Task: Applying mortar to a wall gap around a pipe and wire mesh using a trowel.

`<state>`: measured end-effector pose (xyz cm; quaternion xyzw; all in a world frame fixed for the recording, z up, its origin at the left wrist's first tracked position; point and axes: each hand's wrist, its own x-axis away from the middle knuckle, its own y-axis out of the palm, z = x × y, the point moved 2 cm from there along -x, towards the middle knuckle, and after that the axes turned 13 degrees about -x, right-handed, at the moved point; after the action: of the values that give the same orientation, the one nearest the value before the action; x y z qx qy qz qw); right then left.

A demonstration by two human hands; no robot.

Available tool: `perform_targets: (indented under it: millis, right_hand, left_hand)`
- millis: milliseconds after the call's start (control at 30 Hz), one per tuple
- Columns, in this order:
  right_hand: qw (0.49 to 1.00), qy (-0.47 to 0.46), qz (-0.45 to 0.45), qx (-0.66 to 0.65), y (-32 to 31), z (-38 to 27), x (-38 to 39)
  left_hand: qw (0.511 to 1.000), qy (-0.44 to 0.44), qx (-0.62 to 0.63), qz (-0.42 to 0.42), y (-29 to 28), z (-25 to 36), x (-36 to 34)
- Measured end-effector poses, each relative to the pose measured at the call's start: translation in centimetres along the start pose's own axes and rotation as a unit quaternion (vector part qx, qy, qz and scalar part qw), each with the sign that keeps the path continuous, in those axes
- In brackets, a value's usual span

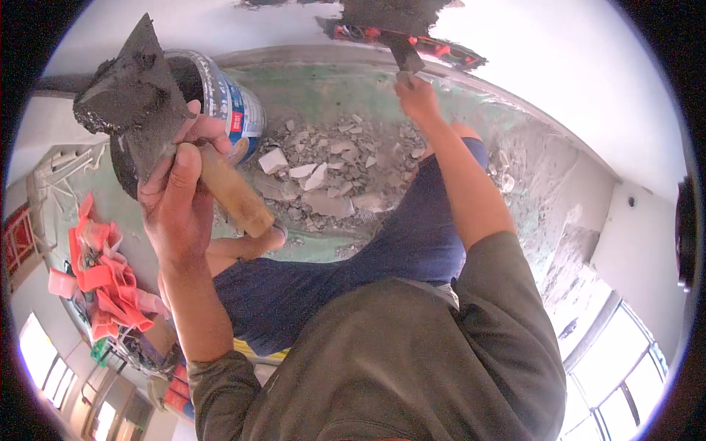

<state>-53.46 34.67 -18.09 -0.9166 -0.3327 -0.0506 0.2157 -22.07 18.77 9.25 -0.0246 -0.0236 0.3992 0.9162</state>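
Note:
My left hand [180, 209] grips a trowel by its wooden handle [235, 197], fingers and thumb up near the blade. The pointed trowel blade [149, 55] carries a thick heap of wet grey mortar [121, 99]. Out ahead, my right hand [419, 101] is wrapped round a flat dark scraper [404, 55], its handle mostly hidden by the fingers. The scraper's blade reaches the white wall at a slot holding red pipes or conduits [448, 53]. Dark wet mortar [397, 13] covers the wall just above that slot.
Behind the trowel stands a blue-and-white bucket [246, 110], partly hidden. Broken rubble [331, 165] lies on the green-stained floor between my legs and the wall. At left is a pile of red-orange plastic pieces [107, 272]. Windows [618, 367] show at lower right.

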Motion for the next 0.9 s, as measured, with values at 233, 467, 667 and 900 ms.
perform_targets:
  millis: [233,467,667,900]
  right_hand:
    - [0.979,-0.095,0.0,0.182,-0.2,-0.2,0.1]
    - [0.985,-0.07,0.002,0.159,-0.1,-1.0,1.2]
    - [0.985,-0.077,-0.018,0.156,-0.3,-0.4,1.1]
    - [0.991,-0.063,-0.015,0.115,-1.3,0.4,0.9]
  left_hand:
    - [0.999,-0.024,0.022,-0.007,0.3,0.1,0.1]
    - [0.999,-0.003,0.027,-0.027,0.7,-0.1,0.0]
    - [0.999,-0.016,0.026,-0.018,0.6,0.1,0.3]
    - [0.999,-0.015,0.024,-0.023,0.7,-0.1,-0.2]
